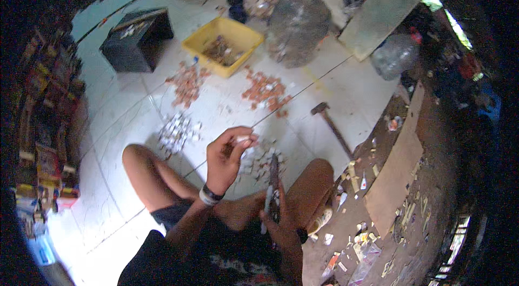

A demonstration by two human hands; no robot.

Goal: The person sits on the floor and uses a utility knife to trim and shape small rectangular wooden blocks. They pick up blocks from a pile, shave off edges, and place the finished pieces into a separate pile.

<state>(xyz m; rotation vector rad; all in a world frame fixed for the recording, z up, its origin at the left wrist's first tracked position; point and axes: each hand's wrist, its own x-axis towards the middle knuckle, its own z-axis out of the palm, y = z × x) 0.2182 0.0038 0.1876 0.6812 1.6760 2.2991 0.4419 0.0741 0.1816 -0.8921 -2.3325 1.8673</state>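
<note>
My left hand (224,159), raised over the floor between my legs, pinches a small white piece (243,138), perhaps broken tile, between thumb and fingers. Long-handled pliers (273,170) are in my right hand (279,220), near my lap; their dark jaws point away from me, and blur hides whether those jaws are closed. Beneath both hands lies a scatter of small whitish pieces (258,163). A heap of white pieces (178,133) sits farther left. Beyond are two heaps of reddish-brown pieces, one on the left (186,86) and one on the right (265,91).
A yellow basin (195,42) with debris inside stands ahead, a dark open box (124,53) to its left. Right of it slump a filled plastic bag (298,26) and a long board (386,13). A hammer (335,130) lies at right, beside littered brown ground (346,264).
</note>
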